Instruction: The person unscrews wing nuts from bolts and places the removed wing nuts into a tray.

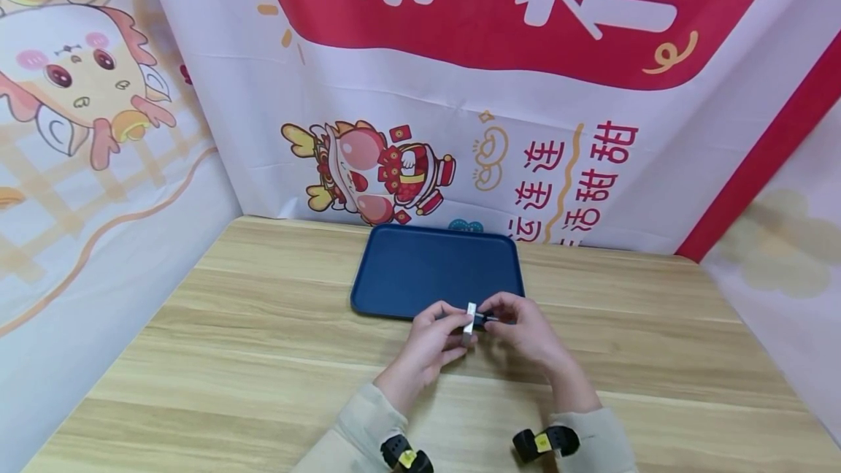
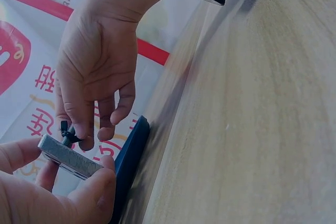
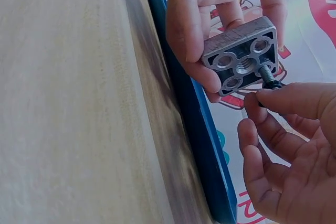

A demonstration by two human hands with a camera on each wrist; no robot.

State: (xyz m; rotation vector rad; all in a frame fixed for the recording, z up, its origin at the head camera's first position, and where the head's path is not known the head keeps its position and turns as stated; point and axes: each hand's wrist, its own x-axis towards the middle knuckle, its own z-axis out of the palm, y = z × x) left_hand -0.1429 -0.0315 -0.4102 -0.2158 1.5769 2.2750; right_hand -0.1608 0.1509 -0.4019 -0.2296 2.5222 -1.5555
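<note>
In the right wrist view, a square metal plate [image 3: 212, 51] shows several round holes, with a larger threaded one in the middle. My left hand [image 1: 423, 345] holds it by its edges between thumb and fingers, tilted above the table. A thumbscrew [image 3: 266, 73] with a black winged head stands in one corner hole, its threaded shank partly exposed. My right hand [image 1: 531, 333] pinches the black head between thumb and forefinger, the other fingers loosely bent. The left wrist view shows the thumbscrew [image 2: 66, 139] sticking out from the plate [image 2: 73, 159]. How deep it sits is hidden.
A dark blue tray [image 1: 436, 272] lies on the wooden table [image 1: 263, 356], just beyond both hands, against the printed backdrop [image 1: 420, 79]. Cloth with cartoon prints also hangs along the left side. Each sleeve carries a black wrist strap [image 1: 547, 444].
</note>
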